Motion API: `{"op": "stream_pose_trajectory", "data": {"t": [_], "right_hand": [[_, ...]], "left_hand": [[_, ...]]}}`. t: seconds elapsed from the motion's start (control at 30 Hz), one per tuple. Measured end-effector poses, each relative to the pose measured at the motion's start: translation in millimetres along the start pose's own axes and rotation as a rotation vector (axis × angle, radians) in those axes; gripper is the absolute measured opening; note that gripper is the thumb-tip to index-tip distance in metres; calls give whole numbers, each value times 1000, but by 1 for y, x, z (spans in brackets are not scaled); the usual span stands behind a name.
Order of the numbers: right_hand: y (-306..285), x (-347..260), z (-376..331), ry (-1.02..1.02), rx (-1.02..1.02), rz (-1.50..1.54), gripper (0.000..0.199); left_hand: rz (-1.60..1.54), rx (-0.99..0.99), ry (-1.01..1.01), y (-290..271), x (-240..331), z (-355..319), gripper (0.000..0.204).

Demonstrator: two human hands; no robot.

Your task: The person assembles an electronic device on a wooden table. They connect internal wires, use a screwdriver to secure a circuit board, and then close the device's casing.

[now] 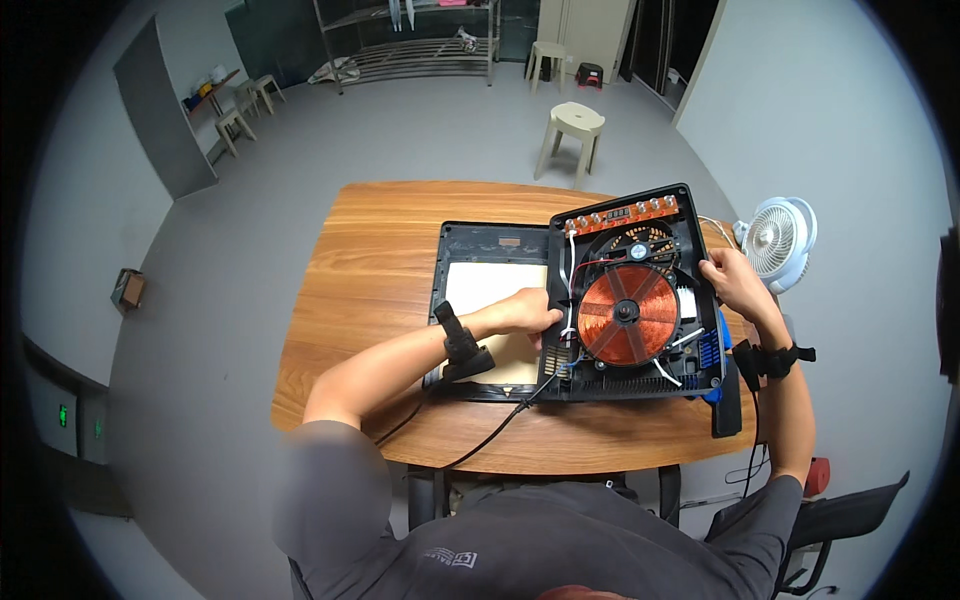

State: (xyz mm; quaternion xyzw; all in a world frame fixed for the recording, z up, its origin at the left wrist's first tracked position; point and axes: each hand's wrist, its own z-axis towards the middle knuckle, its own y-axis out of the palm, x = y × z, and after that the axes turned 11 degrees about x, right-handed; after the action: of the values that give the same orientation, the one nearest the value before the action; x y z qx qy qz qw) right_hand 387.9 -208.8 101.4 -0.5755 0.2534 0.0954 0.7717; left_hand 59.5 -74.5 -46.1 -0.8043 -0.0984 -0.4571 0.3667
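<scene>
An opened induction cooker base (655,382) lies tilted over the right part of the table. Inside its black shell sit a round copper coil (603,318), a cooling fan (637,252) and an orange control board with several buttons (590,223). My left hand (527,312) is closed on the shell's left edge, its fingertips partly hidden. On the opposite edge, my right hand (737,280) grips with the thumb on top. Left of the base, partly under it, rests the black-framed cooker cover (478,240) with its pale inner side up.
A wooden table (370,260) carries everything. A black power cord (500,428) runs from the base over the near edge. Beneath the base's right side a blue and black object (727,410) sticks out. A white fan (775,240) stands at the right; a stool (577,122) is beyond the table.
</scene>
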Motion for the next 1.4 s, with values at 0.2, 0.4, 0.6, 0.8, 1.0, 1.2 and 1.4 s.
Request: {"op": "stream_pose_trajectory", "data": {"t": [0.2, 0.4, 0.6, 0.8, 1.0, 1.2, 1.4], "right_hand": [[-10, -24, 0, 11, -7, 8, 35], [-13, -38, 7, 25, 1, 26, 33], [-16, -64, 8, 76, -32, 131, 29], [-13, -80, 10, 65, -64, 179, 33], [-12, -85, 16, 58, -111, 99, 35], [-14, -92, 15, 48, -111, 101, 45], [-5, -108, 22, 23, -145, 259, 53]], "left_hand": [[64, -75, 0, 8, -4, 14, 44], [81, -147, 84, 11, -5, 20, 46], [284, -99, 217, 16, -15, 35, 46], [595, 14, 248, 17, 6, 29, 54], [718, 134, 222, 20, 6, 31, 59], [771, 200, 288, 22, 7, 31, 57], [701, 154, 384, 19, -9, 45, 57]]}}
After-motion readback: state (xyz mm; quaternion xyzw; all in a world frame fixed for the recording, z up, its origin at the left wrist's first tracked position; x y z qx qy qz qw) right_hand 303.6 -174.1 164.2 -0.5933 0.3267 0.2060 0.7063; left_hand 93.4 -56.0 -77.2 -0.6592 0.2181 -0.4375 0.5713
